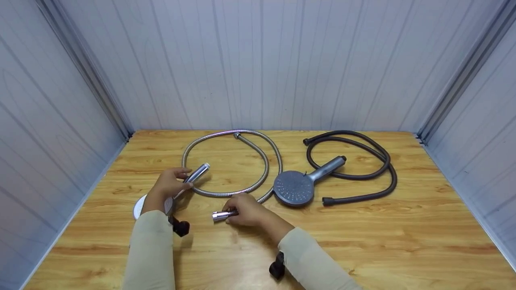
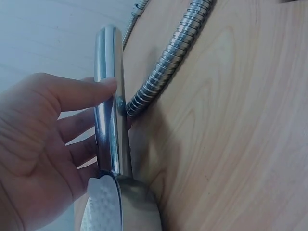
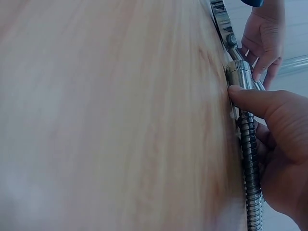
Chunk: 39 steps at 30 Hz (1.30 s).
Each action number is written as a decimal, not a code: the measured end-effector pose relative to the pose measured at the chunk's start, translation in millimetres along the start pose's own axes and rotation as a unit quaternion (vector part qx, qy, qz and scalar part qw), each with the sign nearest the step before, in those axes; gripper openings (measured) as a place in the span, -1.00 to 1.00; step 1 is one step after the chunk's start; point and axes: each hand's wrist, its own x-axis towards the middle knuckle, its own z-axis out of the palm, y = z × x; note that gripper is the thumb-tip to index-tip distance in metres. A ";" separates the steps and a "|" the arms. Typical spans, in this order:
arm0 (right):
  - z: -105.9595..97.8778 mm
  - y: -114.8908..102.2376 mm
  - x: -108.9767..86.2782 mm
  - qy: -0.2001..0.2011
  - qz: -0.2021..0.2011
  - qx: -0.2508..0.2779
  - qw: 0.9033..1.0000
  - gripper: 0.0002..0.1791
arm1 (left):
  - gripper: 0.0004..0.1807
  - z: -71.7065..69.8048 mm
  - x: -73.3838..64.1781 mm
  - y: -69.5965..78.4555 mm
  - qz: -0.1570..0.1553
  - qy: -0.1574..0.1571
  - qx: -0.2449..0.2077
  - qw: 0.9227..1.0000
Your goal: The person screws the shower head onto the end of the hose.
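Note:
My left hand (image 1: 167, 185) grips the chrome handle of a shower head (image 2: 108, 130), thumb on one side and fingers on the other. The handle's end points up and to the right in the head view; its white spray face is partly hidden behind my wrist. My right hand (image 1: 246, 209) pinches a silver metal shower hose (image 1: 225, 194) near its end, thumb against the chrome end fitting (image 1: 221, 216). That fitting points left, a short way from the shower head's handle. The hose loops behind both hands across the table, its other end fitting (image 1: 237, 135) lying at the back.
A grey shower head (image 1: 294, 188) lies face up right of my right hand, its handle over a coiled dark hose (image 1: 363, 176). The wooden table (image 1: 383, 241) meets pale panel walls (image 1: 258, 64) at the back and sides.

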 end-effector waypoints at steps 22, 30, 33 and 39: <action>-5.5 2.4 -7.4 0.009 0.022 0.100 0.995 -0.82 | -0.55 -6.4 -10.4 8.5 0.028 -0.074 -0.010 0.997; -13.0 -4.9 -9.1 0.011 0.044 0.135 0.990 -0.84 | -0.51 -4.5 -14.2 7.5 0.039 -0.062 -0.017 0.997; -16.2 -6.7 -9.7 0.006 0.049 0.155 0.987 -0.86 | -0.54 -3.7 -16.5 8.1 0.054 -0.058 -0.019 0.997; -23.0 -9.4 -9.9 0.006 0.029 0.171 0.985 -0.83 | -0.55 -3.0 -20.7 7.2 0.094 -0.057 -0.024 0.994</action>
